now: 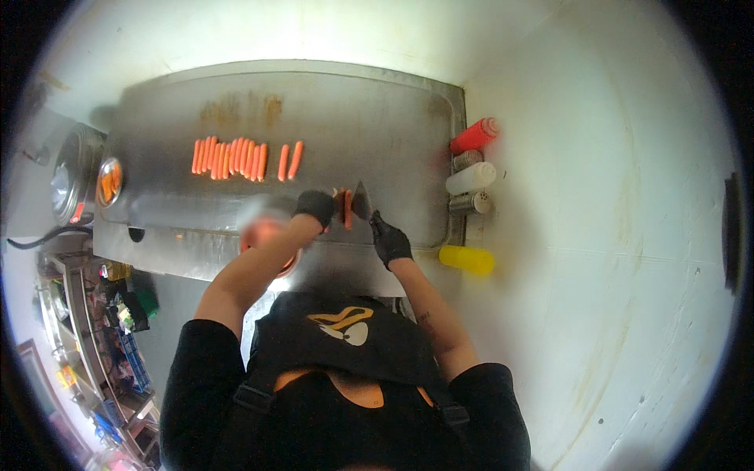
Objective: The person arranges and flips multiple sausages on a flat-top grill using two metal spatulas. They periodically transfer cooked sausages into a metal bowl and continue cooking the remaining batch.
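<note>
A black glove covers my right hand (390, 240), which grips a metal spatula (361, 203) by its handle end. The triangular blade rests close beside a pair of sausages (348, 209) near the griddle's front. On the other side of those sausages is my left hand (315, 207), also in a black glove; its fingers are blurred, and what they hold is unclear. Farther back on the flat steel griddle (377, 123), a row of orange-red sausages (230, 159) lies side by side. Two more sausages (290, 161) lie apart, to the right of that row.
Below my left forearm, a container with reddish contents (288, 268) is partly hidden. A bowl of orange pieces (110, 182) sits at the left edge. Red (474, 135), white (471, 178) and yellow (466, 259) squeeze bottles and metal shakers (469, 203) line the right edge, near a wall (589, 206).
</note>
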Available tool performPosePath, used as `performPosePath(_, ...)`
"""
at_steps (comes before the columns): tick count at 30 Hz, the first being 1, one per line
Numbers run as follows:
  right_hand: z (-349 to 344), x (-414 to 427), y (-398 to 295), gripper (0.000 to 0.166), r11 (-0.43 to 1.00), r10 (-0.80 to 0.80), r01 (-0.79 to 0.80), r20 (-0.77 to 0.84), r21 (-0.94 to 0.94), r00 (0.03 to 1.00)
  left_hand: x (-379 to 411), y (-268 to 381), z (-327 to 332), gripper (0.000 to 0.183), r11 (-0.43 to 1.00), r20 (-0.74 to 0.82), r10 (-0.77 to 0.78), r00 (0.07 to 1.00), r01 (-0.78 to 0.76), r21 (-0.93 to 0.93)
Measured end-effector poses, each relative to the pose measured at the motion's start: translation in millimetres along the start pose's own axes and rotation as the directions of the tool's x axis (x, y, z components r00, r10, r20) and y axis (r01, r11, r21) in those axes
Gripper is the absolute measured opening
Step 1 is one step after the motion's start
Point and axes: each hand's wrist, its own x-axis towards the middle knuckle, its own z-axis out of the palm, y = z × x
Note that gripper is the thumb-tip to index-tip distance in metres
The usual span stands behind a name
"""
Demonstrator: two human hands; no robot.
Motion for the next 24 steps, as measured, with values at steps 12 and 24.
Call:
performPosePath(12, 18, -56, 19, 0.043, 0.992, -0.074, 0.087, -0.134, 0.091, 0.988, -3, -26, 78, 0.04, 0.943, -0.244, 0.137, 0.96, -0.051, 0.328)
performPosePath(24, 12, -65, 30, 0.041, 0.995, -0.079, 0.09, -0.184, 0.052, 0.98, 22, -27, 117, 0.05, 0.912, -0.497, 0.241, 0.834, -0.018, 0.411)
